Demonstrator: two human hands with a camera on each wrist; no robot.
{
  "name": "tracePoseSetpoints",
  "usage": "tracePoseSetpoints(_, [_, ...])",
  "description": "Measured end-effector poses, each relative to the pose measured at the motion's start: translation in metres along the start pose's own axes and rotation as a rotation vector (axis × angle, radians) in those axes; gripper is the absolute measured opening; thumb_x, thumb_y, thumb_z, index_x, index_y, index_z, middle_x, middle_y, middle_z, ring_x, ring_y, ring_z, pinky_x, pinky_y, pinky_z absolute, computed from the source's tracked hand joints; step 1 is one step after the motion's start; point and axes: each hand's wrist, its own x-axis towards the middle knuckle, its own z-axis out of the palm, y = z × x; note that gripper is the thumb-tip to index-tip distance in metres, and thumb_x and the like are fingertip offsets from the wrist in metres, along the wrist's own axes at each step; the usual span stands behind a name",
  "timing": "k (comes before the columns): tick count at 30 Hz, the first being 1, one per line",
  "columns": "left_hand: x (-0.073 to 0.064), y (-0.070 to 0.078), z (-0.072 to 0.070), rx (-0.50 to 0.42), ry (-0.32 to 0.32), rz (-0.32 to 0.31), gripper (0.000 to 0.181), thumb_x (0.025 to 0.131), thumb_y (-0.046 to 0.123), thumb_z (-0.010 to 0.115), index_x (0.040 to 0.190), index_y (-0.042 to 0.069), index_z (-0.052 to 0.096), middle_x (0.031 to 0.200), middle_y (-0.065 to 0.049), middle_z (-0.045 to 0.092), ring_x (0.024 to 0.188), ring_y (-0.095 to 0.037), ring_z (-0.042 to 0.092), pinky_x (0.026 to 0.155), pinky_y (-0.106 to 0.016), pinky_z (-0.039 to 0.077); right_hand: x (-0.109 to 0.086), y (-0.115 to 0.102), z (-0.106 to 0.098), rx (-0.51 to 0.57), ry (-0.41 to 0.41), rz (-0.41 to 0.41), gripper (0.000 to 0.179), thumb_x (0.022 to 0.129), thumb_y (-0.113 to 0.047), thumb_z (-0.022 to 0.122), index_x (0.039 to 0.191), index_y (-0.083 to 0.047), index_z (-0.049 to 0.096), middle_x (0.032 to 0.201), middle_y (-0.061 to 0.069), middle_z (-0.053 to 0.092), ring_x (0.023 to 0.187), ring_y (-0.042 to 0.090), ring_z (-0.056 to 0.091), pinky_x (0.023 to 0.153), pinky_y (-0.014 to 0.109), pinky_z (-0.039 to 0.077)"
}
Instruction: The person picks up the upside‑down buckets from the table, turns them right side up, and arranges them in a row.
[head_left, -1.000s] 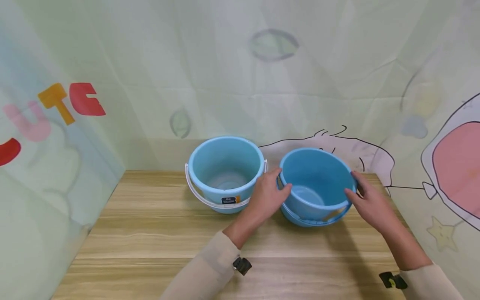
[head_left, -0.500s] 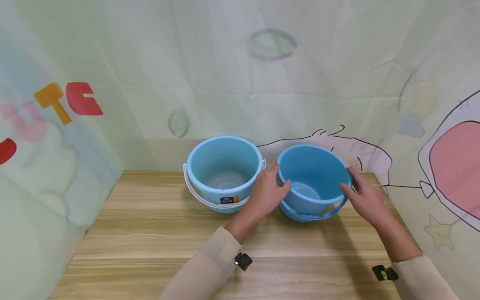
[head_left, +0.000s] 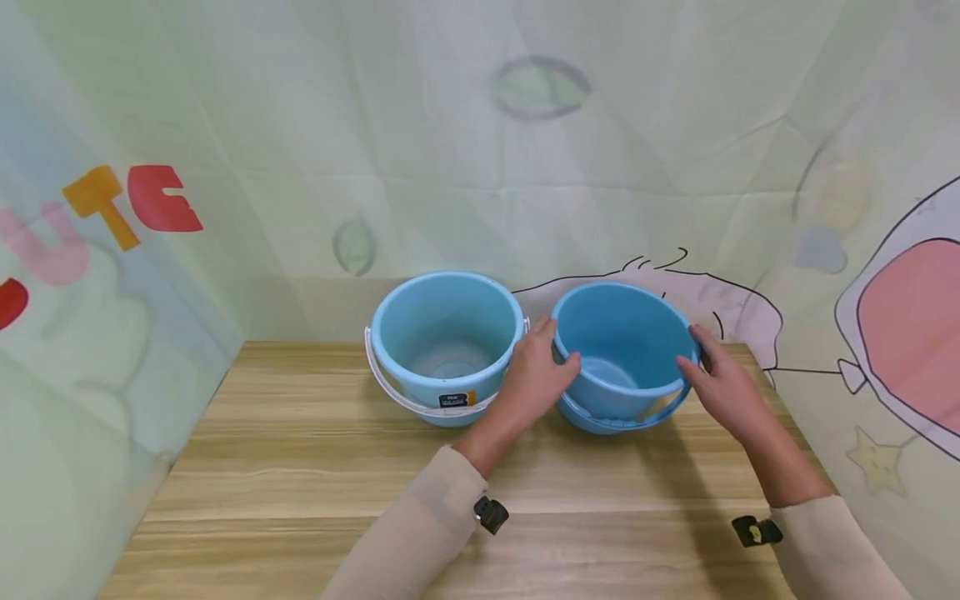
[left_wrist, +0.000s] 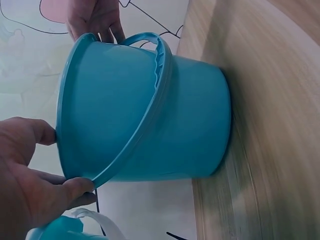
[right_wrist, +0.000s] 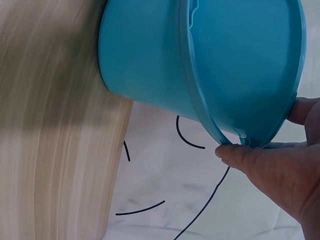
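A blue bucket [head_left: 630,333] stands at the right of the wooden table, its matching handle hanging down the front side. On its left rim my left hand [head_left: 536,371] grips with thumb and fingers. My right hand [head_left: 723,387] holds the opposite rim near the handle's joint; the right wrist view shows its thumb [right_wrist: 300,110] at the rim. The bucket's base rests at the tabletop in the left wrist view. Close to its left is a lighter blue bucket [head_left: 442,392] with a white handle [head_left: 397,396] and a dark label; my left hand partly covers its right side.
The wooden table [head_left: 300,500] spreads out in front of both buckets. Behind it and to the sides hangs a pale printed curtain [head_left: 420,125] with cartoon drawings, which meets the table's back edge.
The blue bucket has moved slightly back toward the curtain, with both hands still on its rim. The lighter bucket stays in place, and the head view has shifted a little.
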Motion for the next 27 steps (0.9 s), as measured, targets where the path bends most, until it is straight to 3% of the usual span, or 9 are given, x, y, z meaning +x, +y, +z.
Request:
tracePoseSetpoints(7, [0.0054, -0.0003, -0.0010, 0.006, 0.010, 0.006, 0.059, 0.098, 0.024, 0.065, 0.148, -0.004, 0.050, 0.152, -0.015, 0.052, 0.137, -0.029, 0.055, 0.109, -0.043, 0.051, 0.0047, 0.0019, 0.0008, 0.035, -0.005, -0.008, 0.073, 0.111, -0.029, 0.047, 0.164, 0.001, 0.007, 0.168, 0.032, 0.012, 0.151, 0.056, 0.021, 0.113, 0.070, 0.033])
tracePoseSetpoints(17, [0.0070, 0.0029, -0.0005, 0.004, 0.000, -0.029, 0.062, 0.099, 0.022, 0.063, 0.151, -0.005, 0.045, 0.163, -0.020, 0.039, 0.150, -0.032, 0.041, 0.118, -0.046, 0.042, 0.0091, 0.0010, 0.0012, 0.036, -0.022, 0.004, 0.074, 0.111, -0.032, 0.045, 0.164, 0.000, 0.004, 0.169, 0.030, 0.007, 0.151, 0.057, 0.018, 0.112, 0.071, 0.032])
tracePoseSetpoints(27, [0.0083, 0.0078, 0.0050, 0.020, -0.013, -0.030, 0.061, 0.100, 0.022, 0.063, 0.152, -0.005, 0.044, 0.163, -0.018, 0.040, 0.148, -0.032, 0.043, 0.117, -0.045, 0.043, 0.0052, 0.0027, -0.0031, 0.019, -0.019, -0.003, 0.072, 0.112, -0.029, 0.043, 0.163, 0.003, 0.003, 0.167, 0.034, 0.007, 0.148, 0.062, 0.020, 0.110, 0.073, 0.032])
